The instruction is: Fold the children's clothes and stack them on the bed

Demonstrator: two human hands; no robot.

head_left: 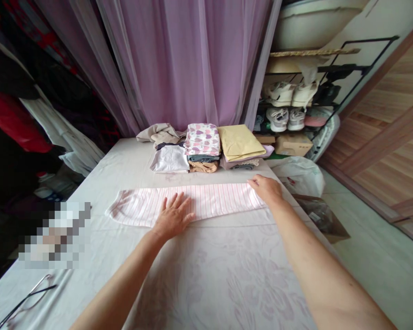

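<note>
A pink-and-white striped garment (213, 201), folded into a long strip, lies flat across the bed or table in front of me. It looks like a pair of trousers folded lengthwise, though I cannot be sure. My left hand (175, 214) rests palm down on its middle with the fingers spread. At the garment's right end, my right hand (266, 189) pinches the far corner between thumb and fingers. Just beyond the strip sit stacks of folded clothes: a white piece (170, 159), a heart-patterned one (202, 140) and a yellow one (241, 142) on top.
A pale patterned cloth (227, 275) covers the surface. Eyeglasses (27, 298) lie at the near left, below a blurred-out patch. Behind hangs a purple curtain (179, 59). To the right stand a shoe rack (351, 68) with shoes, a plastic bag (303, 176) and a wooden door (382, 137).
</note>
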